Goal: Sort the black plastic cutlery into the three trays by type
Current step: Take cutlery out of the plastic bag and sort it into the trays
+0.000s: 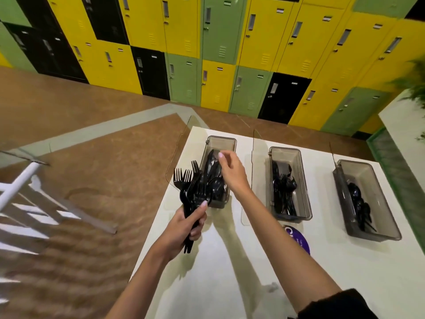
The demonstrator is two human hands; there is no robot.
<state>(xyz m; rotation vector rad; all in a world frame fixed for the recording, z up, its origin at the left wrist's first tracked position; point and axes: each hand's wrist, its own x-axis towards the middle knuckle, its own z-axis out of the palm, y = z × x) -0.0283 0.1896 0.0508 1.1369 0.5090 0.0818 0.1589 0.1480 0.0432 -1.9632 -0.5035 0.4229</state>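
Gripping a bunch of black forks by the handles, tines up, the left hand hangs over the white table, its fingers curled tightly round them. Just right of it, the right hand dips into the nearest tray, fingers bent downward; whether they pinch anything cannot be told. That tray holds mixed black cutlery, spoon bowls among it. Further right of the right hand, the middle tray holds a dark tangle of pieces, type unclear. The farthest tray holds spoons.
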